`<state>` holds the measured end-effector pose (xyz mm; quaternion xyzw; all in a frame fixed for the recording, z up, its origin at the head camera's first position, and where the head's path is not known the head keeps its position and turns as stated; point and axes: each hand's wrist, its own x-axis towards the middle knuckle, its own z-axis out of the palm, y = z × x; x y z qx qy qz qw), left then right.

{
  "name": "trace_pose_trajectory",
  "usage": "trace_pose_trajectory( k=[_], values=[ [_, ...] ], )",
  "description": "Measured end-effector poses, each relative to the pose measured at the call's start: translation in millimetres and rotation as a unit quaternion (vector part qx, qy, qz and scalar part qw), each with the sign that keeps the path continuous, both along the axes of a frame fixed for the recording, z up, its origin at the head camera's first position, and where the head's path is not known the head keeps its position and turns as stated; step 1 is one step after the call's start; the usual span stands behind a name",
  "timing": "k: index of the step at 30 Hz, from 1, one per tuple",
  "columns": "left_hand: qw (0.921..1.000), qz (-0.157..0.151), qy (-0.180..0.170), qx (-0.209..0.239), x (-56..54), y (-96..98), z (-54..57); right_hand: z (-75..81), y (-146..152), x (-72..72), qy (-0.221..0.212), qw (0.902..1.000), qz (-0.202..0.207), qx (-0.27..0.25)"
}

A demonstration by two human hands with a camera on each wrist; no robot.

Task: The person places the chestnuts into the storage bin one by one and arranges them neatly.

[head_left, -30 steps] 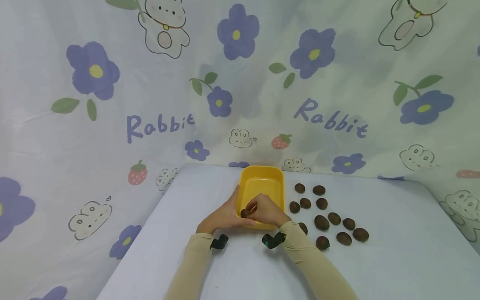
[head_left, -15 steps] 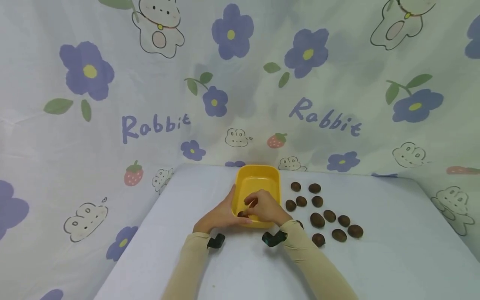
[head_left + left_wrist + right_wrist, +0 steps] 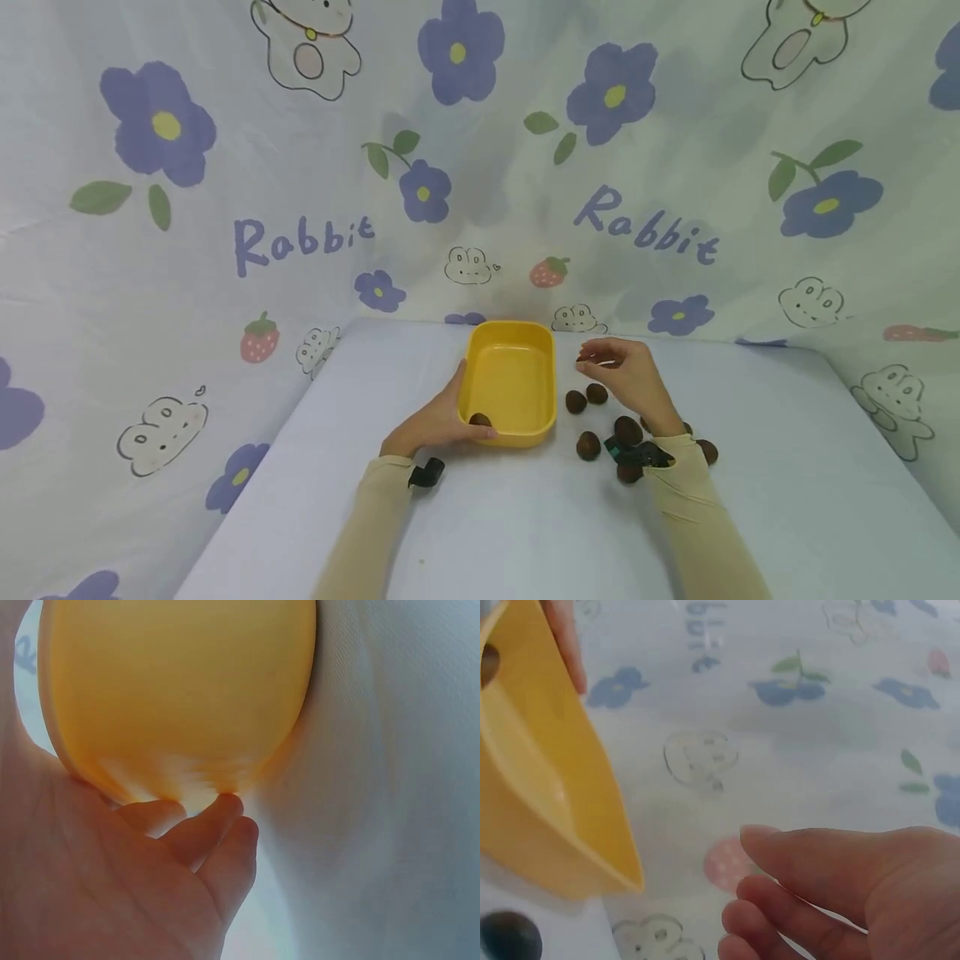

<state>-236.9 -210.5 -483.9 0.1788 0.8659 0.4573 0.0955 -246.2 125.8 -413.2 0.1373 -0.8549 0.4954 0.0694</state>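
Now left hand [image 3: 433, 423] grips smooth, round-cornered yellow tray [image 3: 516, 387]; right hand [image 3: 632, 379] loosely curved, relaxed, near roundish brown nuts [image 3: 588, 446].

You are working at a curtained-off tabletop booth: printed fabric [image 3: 510, 200] with rabbits, flowers and strawberries is hanging far, left and right, enclosing your white table [image 3: 480, 533].

The right grip [image 3: 632, 379] and its band [image 3: 647, 455] partly cover several nuts [image 3: 628, 430]; a dark speck [image 3: 580, 360] at its fingertips is too small to tell. The thumb [image 3: 480, 432] of the left grip [image 3: 431, 423] partly hides the nut [image 3: 480, 418] in the tray [image 3: 552, 375], which both wrist views cut off.
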Motion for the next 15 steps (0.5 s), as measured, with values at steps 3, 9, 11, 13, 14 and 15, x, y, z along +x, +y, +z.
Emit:
trace_pose_trajectory(
  k=[3, 9, 11, 13, 14, 15],
  values=[
    [0.9999, 0.004, -0.008, -0.006, 1.2, -1.2, 0.6, -8.6, 14, -0.5, -0.01, 0.9995, -0.026, -0.012],
    [0.9995, 0.024, -0.018, -0.012, 2.7, -5.7, 1.5, -24.5, 24, -7.5, -0.014, 0.9986, -0.048, -0.014],
    [0.9996, 0.021, -0.019, -0.009, 1.0, -4.9, 0.9, -29.2, 27, -10.6, -0.012, 0.9984, -0.055, -0.008],
    [0.9998, 0.012, -0.017, -0.003, -1.4, -2.7, -0.3, -34.0, 32, -13.1, -0.016, 0.9981, -0.059, -0.001],
    [0.9998, 0.009, -0.016, -0.001, -2.3, -1.6, -0.8, -36.1, 34, -14.1, -0.022, 0.9979, -0.062, 0.002],
    [0.9998, 0.007, -0.016, 0.0, -3.0, -0.3, -1.2, -38.1, 36, -15.1, -0.028, 0.9976, -0.063, 0.004]
  ],
)
